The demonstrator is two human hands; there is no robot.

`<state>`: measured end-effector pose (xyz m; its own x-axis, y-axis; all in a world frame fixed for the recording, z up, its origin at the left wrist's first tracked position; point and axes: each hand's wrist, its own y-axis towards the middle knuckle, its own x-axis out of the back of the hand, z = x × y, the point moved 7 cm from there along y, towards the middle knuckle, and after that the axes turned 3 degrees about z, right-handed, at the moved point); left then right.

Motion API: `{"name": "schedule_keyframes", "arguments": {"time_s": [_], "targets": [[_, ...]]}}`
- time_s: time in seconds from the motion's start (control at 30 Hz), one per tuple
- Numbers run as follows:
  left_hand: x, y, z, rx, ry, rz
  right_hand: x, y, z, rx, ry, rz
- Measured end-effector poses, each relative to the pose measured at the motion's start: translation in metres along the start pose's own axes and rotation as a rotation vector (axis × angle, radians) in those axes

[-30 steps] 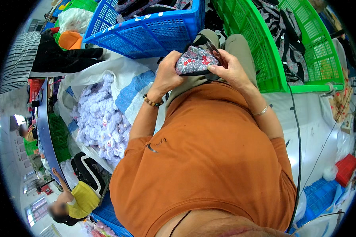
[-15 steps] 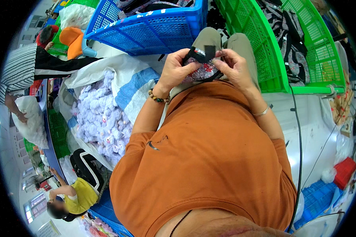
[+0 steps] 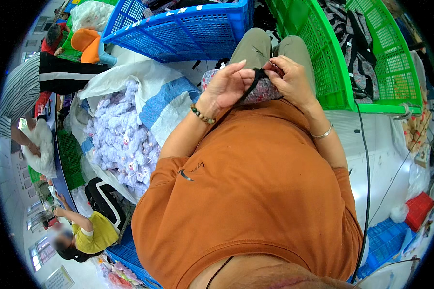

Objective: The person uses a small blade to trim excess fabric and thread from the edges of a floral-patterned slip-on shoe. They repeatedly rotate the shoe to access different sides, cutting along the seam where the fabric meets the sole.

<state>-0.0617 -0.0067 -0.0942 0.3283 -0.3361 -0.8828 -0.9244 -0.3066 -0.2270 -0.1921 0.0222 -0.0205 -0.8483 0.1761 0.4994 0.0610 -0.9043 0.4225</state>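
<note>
A floral grey-and-pink fabric piece [image 3: 260, 96] with black trim lies across my lap, at the top of my orange shirt. My right hand [image 3: 294, 81] pinches one end of its black strap [image 3: 253, 85] between thumb and fingers. My left hand [image 3: 225, 87] is turned partly palm up, its fingers stretched out, and the fingertips meet the strap. Part of the fabric shows left of that hand. Both hands hide some of the piece, so its full shape cannot be made out.
Beyond my knees stands a blue crate [image 3: 188, 34] of similar pieces. A green crate [image 3: 345, 96] with more stands at right. Left is a white-and-blue sack [image 3: 161, 103] of fluffy lilac items [image 3: 123, 139]. A black cable [image 3: 365, 159] hangs at right. Other people are at left.
My left hand has gone from gripping the black strap to a flatter, turned-up palm. The strap has swung from between both hands to a slanting line beside the left fingertips.
</note>
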Motion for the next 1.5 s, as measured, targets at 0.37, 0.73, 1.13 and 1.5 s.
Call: {"name": "schedule_keyframes", "arguments": {"time_s": [0.37, 0.73, 1.13, 1.5], "targets": [[0.006, 0.011, 0.003, -0.251, -0.118, -0.355, 0.021, -0.004, 0.002, -0.075, 0.054, -0.205], [-0.024, 0.010, 0.003, -0.357, -0.465, 0.058, -0.006, -0.002, 0.011, -0.077, -0.047, -0.100], [-0.005, 0.001, -0.015, -0.665, 0.012, -0.140, -0.003, 0.004, 0.023, -0.033, 0.038, -0.192], [-0.005, 0.001, -0.030, -0.680, -0.153, -0.259, 0.013, -0.018, -0.020, -0.239, 0.400, -0.224]]}}
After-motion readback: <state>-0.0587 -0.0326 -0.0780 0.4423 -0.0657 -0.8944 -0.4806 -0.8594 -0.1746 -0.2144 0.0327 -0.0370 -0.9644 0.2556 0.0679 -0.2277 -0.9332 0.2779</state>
